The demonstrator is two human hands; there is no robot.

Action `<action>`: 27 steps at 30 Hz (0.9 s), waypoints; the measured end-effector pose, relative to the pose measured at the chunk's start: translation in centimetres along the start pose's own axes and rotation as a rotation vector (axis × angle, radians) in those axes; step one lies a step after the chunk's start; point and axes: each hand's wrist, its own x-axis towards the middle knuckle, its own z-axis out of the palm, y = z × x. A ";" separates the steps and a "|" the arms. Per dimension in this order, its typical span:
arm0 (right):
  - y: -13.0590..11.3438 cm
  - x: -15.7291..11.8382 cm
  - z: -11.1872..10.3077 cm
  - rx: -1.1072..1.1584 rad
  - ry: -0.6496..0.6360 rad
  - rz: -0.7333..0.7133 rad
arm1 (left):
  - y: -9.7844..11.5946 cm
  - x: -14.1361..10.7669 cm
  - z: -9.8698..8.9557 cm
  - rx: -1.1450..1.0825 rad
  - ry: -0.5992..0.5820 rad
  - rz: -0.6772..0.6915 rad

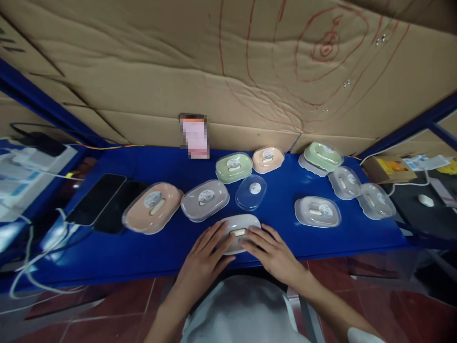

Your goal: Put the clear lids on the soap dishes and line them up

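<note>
A grey oval plastic box [244,221] with a cream bar [239,233] in its middle lies near the table's front edge. My left hand [209,247] wraps its left side, fingers over the top and thumb along the near edge. On the opposite side, my right hand [269,247] holds the box with its fingers reaching towards the bar. Just beyond it is a clear plastic lid [250,200] with a round label. A grey box with a clear lid [200,207] sits to the left, and another lidded grey box [310,216] to the right.
Lidded boxes in peach [139,216] and green [228,174], with several more, stand across the blue table [160,255]. Dark phones [96,197] and white cables [30,238] lie left. A phone with a blurred screen [194,136] leans against the cardboard wall [143,95].
</note>
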 end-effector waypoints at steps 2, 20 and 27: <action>0.9 0.2 0.0 0.002 -0.020 -0.054 | -0.1 -0.1 -0.1 -0.005 0.002 -0.001; 7.5 3.2 -2.3 0.228 0.078 0.228 | 0.0 0.0 0.0 -0.373 -0.008 -0.319; 2.5 3.1 -0.9 -0.017 -0.017 -0.187 | -1.2 0.1 0.2 -0.443 -0.071 -0.412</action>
